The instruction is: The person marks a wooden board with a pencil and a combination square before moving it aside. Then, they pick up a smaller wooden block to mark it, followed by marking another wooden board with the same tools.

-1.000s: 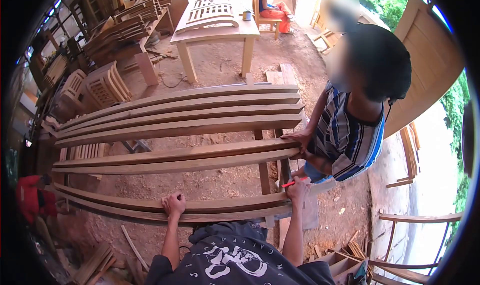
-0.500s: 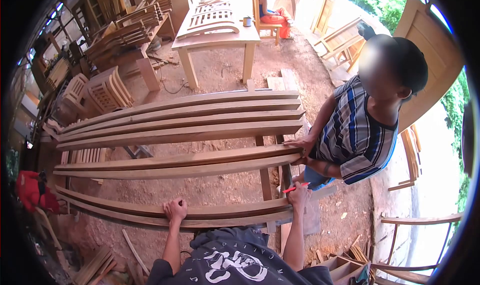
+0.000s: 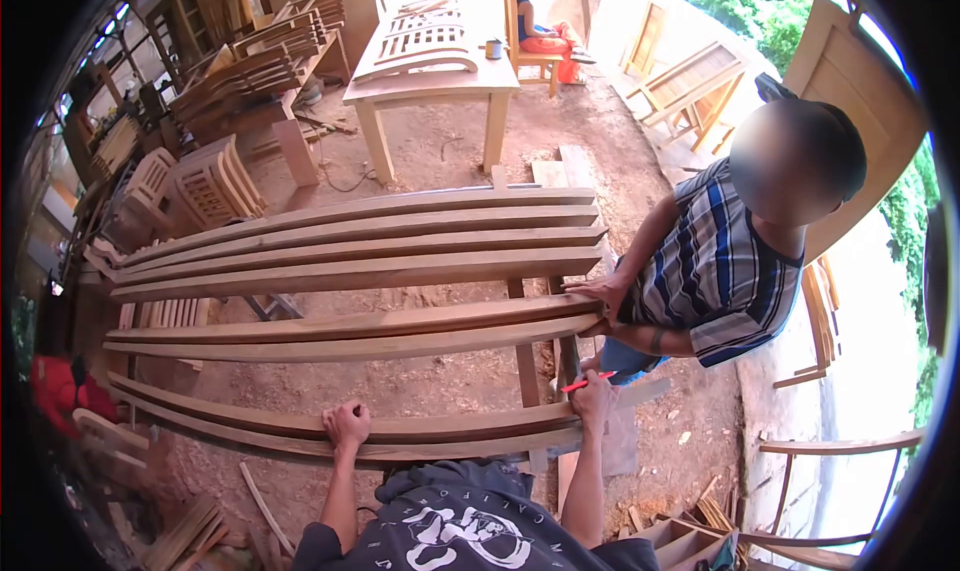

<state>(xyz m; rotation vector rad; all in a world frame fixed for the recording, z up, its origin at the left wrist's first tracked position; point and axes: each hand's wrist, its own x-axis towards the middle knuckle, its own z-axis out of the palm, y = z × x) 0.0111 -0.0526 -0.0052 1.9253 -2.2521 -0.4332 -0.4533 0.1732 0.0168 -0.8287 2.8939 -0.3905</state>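
Two long, slightly curved wooden beams (image 3: 450, 426) lie side by side directly before me. My left hand (image 3: 345, 424) is closed over their left-middle part, fingers curled on the wood. At the beams' right end, my right hand (image 3: 594, 399) holds a red pencil (image 3: 588, 382), which points left, and rests against the wood. Just beyond lies a second pair of beams (image 3: 400, 337). A co-worker in a striped shirt (image 3: 735, 261) stands at the right with both hands (image 3: 604, 296) at that pair's end.
Farther off, several more beams (image 3: 370, 266) lie parallel on the supports. A wooden table (image 3: 430, 93) with slatted panels and a cup (image 3: 493, 49) stands behind. A seated person (image 3: 545, 31) is at the back. Wood scraps (image 3: 195, 531) and a box (image 3: 690, 541) lie near me.
The view has shifted slightly. The co-worker's head has moved a little down and to the right. My hands keep their places on the beams, the pencil still in my right hand.
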